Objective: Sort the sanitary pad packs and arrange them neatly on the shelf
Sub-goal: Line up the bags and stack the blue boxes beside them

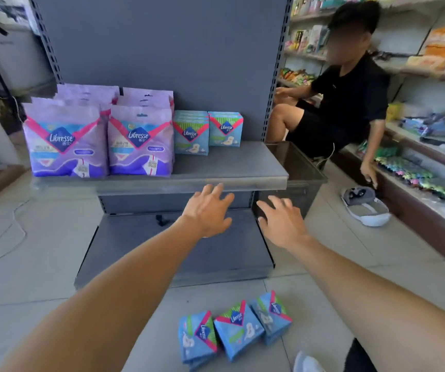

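Head view: 3 blue packs on floor, 2 purple stacks on shelf.

"Libresse" on purple packs, blue packs

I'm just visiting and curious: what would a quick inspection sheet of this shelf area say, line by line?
Surface: grey metal shelf, its right part bare; lower shelf beneath.
Job's things: purple packs in two rows at the shelf's left; small blue packs standing beside them; three loose blue packs on the floor tiles.
Clutter: a grey shoe on the floor at right.
Hands: left hand and right hand both open, holding nothing, in front of the shelf edge.
Cables: white cable on the floor at left.
Surroundings: seated person in black; stocked store shelves at right.
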The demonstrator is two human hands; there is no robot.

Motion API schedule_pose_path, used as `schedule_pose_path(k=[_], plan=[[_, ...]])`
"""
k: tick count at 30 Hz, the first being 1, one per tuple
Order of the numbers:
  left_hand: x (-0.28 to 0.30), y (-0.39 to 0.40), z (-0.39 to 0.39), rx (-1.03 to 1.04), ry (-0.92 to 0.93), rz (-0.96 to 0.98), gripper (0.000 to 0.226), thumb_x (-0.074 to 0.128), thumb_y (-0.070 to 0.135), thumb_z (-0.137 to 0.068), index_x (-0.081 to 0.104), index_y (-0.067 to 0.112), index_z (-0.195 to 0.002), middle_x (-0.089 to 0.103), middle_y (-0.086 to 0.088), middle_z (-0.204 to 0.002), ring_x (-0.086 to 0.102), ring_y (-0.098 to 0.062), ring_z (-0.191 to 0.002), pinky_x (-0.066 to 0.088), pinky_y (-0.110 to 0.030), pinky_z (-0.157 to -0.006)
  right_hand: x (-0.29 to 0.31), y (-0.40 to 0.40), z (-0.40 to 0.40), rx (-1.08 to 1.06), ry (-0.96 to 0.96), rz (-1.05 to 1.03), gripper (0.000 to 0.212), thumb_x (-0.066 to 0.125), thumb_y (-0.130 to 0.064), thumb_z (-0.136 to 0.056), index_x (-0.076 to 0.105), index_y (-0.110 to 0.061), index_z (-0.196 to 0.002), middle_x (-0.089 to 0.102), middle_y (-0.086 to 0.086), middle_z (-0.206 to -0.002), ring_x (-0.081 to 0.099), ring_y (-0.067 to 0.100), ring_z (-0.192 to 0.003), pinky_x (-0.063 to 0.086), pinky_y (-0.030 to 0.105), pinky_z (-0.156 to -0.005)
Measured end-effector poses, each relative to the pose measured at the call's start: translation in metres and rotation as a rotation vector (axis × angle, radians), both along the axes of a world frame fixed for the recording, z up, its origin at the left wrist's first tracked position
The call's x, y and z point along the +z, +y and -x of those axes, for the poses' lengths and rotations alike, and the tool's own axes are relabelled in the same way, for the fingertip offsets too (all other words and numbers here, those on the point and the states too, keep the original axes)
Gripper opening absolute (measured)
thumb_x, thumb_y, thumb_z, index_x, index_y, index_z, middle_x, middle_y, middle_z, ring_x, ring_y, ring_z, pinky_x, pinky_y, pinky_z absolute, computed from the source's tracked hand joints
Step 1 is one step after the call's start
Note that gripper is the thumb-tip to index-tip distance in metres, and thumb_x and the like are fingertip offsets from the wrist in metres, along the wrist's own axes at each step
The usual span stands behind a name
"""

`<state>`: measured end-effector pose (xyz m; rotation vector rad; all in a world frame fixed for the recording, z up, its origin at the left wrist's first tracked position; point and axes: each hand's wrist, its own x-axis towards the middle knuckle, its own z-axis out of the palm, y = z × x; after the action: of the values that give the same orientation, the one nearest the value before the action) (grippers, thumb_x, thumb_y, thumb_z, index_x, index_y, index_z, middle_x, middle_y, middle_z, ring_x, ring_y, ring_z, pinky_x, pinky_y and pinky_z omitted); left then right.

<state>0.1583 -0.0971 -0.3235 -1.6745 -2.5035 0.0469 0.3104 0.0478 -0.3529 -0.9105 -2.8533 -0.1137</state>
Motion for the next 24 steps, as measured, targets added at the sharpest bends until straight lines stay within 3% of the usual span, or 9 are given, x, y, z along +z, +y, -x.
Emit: schedule_pose_path(k=[5, 13, 16, 20, 24], plan=[[-0.055, -0.025, -0.008, 0.006, -0.092, 0.091, 0.066, 0.045, 0.049, -0.093, 0.024, 0.025, -0.151, 0.015, -0.013, -0.159, 0.023, -0.035, -0.140, 0.036, -0.047, -0.106, -0.055, -0.029, -0.021, -0.013, -0.125, 0.082, 0.050, 0.043, -0.040, -0.098, 0.039, -0.027, -0.146, 0.039, 0.006, -0.150, 0.040, 0.031, -0.129, 0.039, 0.039, -0.101], [-0.160, -0.052, -0.021, 0.054, -0.298, 0.291, 0.065, 0.048, 0.050, -0.092, 0.028, 0.026, -0.149, 0.029, -0.008, -0.154, 0.032, -0.033, -0.137, 0.039, -0.047, -0.104, -0.154, -0.053, -0.052, -0.072, -0.300, 0.266, 0.049, 0.044, -0.040, -0.096, 0.041, -0.027, -0.143, 0.039, 0.004, -0.147, 0.041, 0.030, -0.126, 0.041, 0.039, -0.099], [-0.203, -0.054, -0.030, 0.044, -0.343, 0.383, 0.068, 0.050, 0.051, -0.092, 0.026, 0.026, -0.150, 0.031, -0.008, -0.153, 0.031, -0.032, -0.138, 0.039, -0.046, -0.104, -0.194, -0.064, -0.062, -0.145, -0.287, 0.423, 0.049, 0.045, -0.038, -0.097, 0.039, -0.023, -0.144, 0.038, 0.005, -0.147, 0.042, 0.031, -0.126, 0.042, 0.038, -0.097], [-0.250, -0.050, -0.039, 0.027, -0.373, 0.472, 0.065, 0.051, 0.048, -0.091, 0.029, 0.025, -0.148, 0.035, -0.008, -0.150, 0.035, -0.031, -0.134, 0.039, -0.043, -0.103, -0.240, -0.083, -0.082, -0.201, -0.278, 0.615, 0.059, 0.048, -0.042, -0.096, 0.033, -0.016, -0.147, 0.036, 0.009, -0.150, 0.042, 0.033, -0.130, 0.042, 0.039, -0.100], [-0.289, -0.037, -0.052, 0.019, -0.412, 0.515, 0.072, 0.050, 0.059, -0.090, 0.028, 0.022, -0.147, 0.040, -0.007, -0.144, 0.040, -0.030, -0.130, 0.041, -0.043, -0.099, -0.278, -0.107, -0.111, -0.245, -0.359, 0.722, 0.076, 0.055, -0.057, -0.088, 0.029, -0.016, -0.147, 0.037, 0.010, -0.147, 0.043, 0.032, -0.128, 0.044, 0.041, -0.099]])
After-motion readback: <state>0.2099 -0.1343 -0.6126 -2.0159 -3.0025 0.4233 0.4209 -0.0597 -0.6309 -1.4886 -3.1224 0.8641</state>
